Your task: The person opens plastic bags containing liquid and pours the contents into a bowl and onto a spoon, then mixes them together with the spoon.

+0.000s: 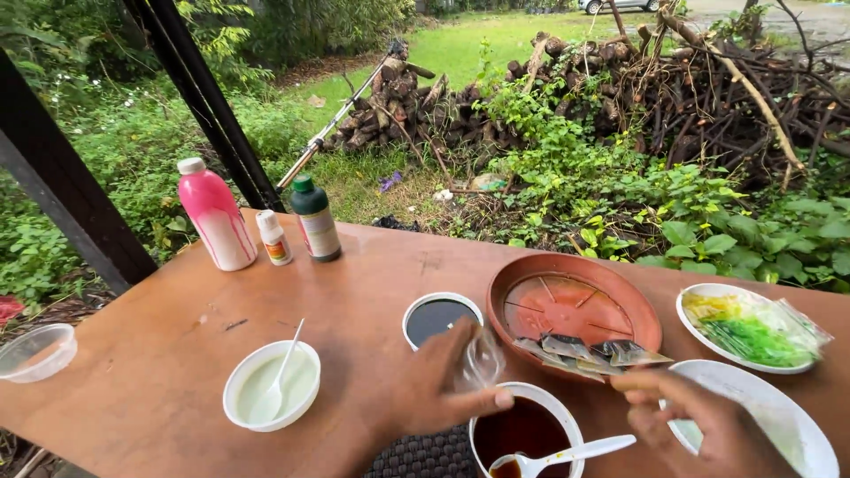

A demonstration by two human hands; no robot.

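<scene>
My left hand (438,385) grips a small clear plastic cup (482,358), tilted just above a white bowl of dark brown liquid (522,429) with a white spoon (567,456) in it. My right hand (699,425) hovers at the lower right over an empty white plate (779,416), fingers curled near a few grey foil sachets (589,352) lying in a terracotta dish (571,305). Whether it pinches a sachet is not visible. A white bowl of black liquid (438,317) sits behind my left hand.
On the brown table (372,265) stand a pink-and-white bottle (215,215), a small white bottle (274,237) and a green bottle (315,219). A bowl of pale liquid with a spoon (270,385), a clear tub (35,351) and a plate of green and yellow bags (748,327) also sit there.
</scene>
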